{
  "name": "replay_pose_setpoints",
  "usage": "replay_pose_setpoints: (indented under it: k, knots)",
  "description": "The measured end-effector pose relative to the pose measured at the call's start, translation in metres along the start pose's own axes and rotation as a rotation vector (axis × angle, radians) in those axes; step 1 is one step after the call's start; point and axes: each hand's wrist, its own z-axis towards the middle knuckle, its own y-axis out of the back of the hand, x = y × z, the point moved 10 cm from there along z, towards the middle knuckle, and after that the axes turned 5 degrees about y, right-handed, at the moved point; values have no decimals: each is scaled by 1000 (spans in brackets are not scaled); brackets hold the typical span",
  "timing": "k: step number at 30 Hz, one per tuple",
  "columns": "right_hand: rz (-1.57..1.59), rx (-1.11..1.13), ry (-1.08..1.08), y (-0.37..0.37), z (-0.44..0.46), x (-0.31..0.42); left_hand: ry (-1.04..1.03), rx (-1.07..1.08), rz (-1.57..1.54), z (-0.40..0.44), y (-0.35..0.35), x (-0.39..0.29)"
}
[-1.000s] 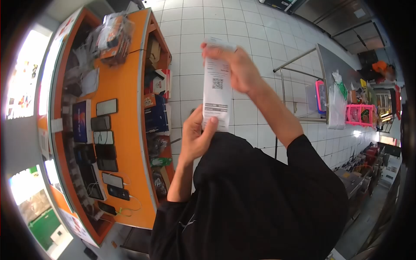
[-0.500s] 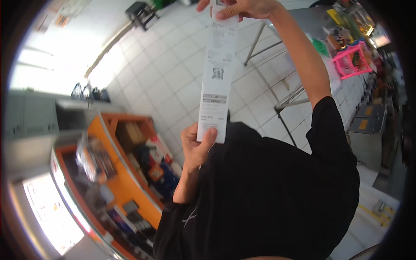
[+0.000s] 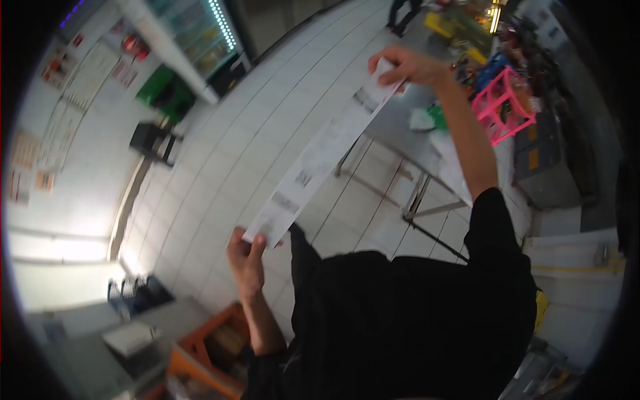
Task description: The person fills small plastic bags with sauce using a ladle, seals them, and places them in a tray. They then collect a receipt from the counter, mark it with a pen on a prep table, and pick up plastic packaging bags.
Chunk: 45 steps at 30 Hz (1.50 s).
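Observation:
A long white paper receipt (image 3: 323,150) is stretched diagonally in front of me, its print blurred, with a QR code around its middle. My left hand (image 3: 248,260) pinches the lower-left end, thumb on the printed face. Up at the other end, my right hand (image 3: 405,65) is closed on the paper between thumb and fingers. The strip hangs in the air over the tiled floor, taut and tilted up to the right.
A steel table (image 3: 400,130) stands to the right, with a pink basket (image 3: 503,107) among assorted goods. An orange cabinet (image 3: 207,360) is at lower left. Farther off are a black stool (image 3: 155,141), a green bin (image 3: 167,93), a glass-door fridge (image 3: 193,40) and a person's legs (image 3: 402,15).
The receipt has swung from nearly upright to a diagonal slant, both hands still on it. My left hand moved left and down, my right hand right and down. The view has turned toward the fridge.

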Motion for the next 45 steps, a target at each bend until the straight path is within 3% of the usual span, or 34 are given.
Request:
replay_pose_setpoints:
  k: [1, 8, 14, 18, 22, 26, 29, 32, 35, 39, 42, 45]
  knots:
    - [-97, -87, -23, 18, 4, -9, -4, 27, 74, 31, 6, 3]
    - [54, -415, -109, 70, 8, -69, 1, 109, 169, 258, 26, -41]
    - [193, -842, -232, 102, -5, -97, 120, 390, 224, 492, -30, -64]
    - [334, -1054, -84, 127, -11, -113, 129, 655, 15, 604, -113, -77]
    - [446, -1203, 5, 171, -18, -166, 34, 780, 201, 711, -174, -54]
    - [443, -1299, 23, 243, 10, -205, 37, 686, 70, 792, -237, -56]
    - [370, -1194, -125, 308, 50, -240, -48, 563, 240, 878, -275, -66]
    - [186, -1136, -95, 369, 81, -265, -110, 638, 390, 938, -340, -82]
    - [340, -1265, -90, 412, 85, -275, -29, 672, 419, 993, -402, -63]
    - [502, -1519, -20, 442, 53, -305, -36, 805, 236, 1049, -501, -28]
    - [440, -1790, -143, 448, 22, -314, -26, 843, 259, 1070, -585, -3]
    - [415, -1972, -257, 444, -15, -338, 49, 1032, 288, 1070, -685, 20]
